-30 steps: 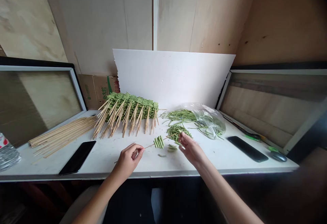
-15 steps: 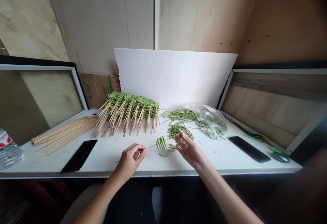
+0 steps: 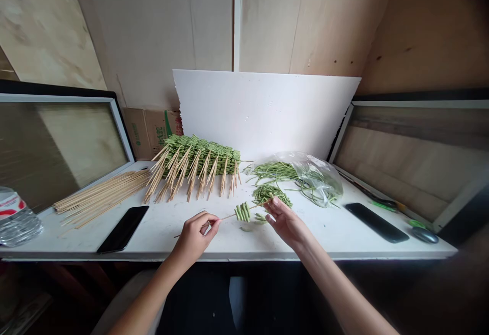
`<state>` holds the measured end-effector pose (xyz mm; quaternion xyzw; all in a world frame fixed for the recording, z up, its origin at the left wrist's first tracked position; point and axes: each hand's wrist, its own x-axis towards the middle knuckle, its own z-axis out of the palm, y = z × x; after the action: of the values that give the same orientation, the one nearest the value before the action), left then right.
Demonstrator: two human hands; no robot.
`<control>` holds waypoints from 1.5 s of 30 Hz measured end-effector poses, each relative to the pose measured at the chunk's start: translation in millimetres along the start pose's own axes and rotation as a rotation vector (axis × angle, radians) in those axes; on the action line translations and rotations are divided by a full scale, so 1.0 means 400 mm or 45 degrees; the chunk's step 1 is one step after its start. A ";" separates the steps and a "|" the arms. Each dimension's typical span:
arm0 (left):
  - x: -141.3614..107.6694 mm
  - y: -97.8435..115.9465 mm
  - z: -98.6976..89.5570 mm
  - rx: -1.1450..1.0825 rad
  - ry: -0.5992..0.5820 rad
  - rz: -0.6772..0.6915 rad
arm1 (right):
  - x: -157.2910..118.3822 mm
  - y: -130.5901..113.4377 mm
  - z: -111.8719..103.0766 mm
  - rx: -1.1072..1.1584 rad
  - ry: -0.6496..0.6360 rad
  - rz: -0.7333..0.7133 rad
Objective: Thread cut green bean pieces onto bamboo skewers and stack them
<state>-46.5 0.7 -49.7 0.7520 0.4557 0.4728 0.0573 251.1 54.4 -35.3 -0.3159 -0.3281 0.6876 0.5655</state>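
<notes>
My left hand (image 3: 199,232) pinches a thin wooden skewer (image 3: 228,216) near the front of the white table. Several short green bean pieces (image 3: 242,212) are threaded side by side on it. The skewer's far end reaches my right hand (image 3: 284,219), whose thumb and finger close on it near the tip. Behind my right hand is a heap of cut bean pieces (image 3: 272,193), and a few loose pieces (image 3: 260,218) lie just left of that hand. A stack of filled bean skewers (image 3: 202,156) stands at the back left, sticks pointing forward.
Bare skewers (image 3: 103,195) and a black phone (image 3: 123,229) lie on the left, beside a plastic bottle (image 3: 17,218). Long beans (image 3: 277,171) spill from a clear bag (image 3: 319,182). A dark slab (image 3: 376,222) and a mouse (image 3: 425,234) are on the right of the table (image 3: 305,254).
The view has shifted slightly, moving the whole scene a little right and up. My right hand's fingers have changed position a little around the skewer tip; my left hand keeps its pinch.
</notes>
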 end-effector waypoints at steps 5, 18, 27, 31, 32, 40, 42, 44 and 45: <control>0.004 0.009 -0.008 0.004 0.000 0.036 | 0.003 0.014 -0.004 -0.014 0.020 -0.013; 0.003 0.006 -0.001 0.026 0.027 0.035 | -0.017 0.027 0.032 -0.243 0.148 -0.150; -0.005 0.032 0.015 -0.016 0.001 0.032 | -0.039 0.103 0.062 -0.400 0.096 -0.164; 0.002 0.020 0.007 -0.005 0.020 0.004 | -0.042 0.076 0.065 -0.521 0.079 -0.214; 0.005 0.013 0.002 -0.001 0.036 -0.011 | -0.041 0.067 0.062 -0.618 0.074 -0.258; 0.013 -0.029 -0.011 0.051 0.110 -0.060 | -0.019 0.105 0.024 -1.366 -0.101 -0.700; 0.011 -0.030 -0.008 0.049 0.094 -0.053 | -0.016 0.121 0.025 -1.487 -0.128 -0.707; 0.009 -0.032 -0.005 0.043 0.077 -0.053 | -0.015 0.125 0.029 -1.514 -0.155 -0.706; 0.008 -0.032 -0.004 0.041 0.073 -0.054 | -0.015 0.121 0.032 -1.477 -0.161 -0.708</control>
<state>-55.4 10.1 -53.2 0.7290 0.4806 0.4856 0.0421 214.4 40.1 -66.6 -0.4322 -0.7487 0.2437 0.4396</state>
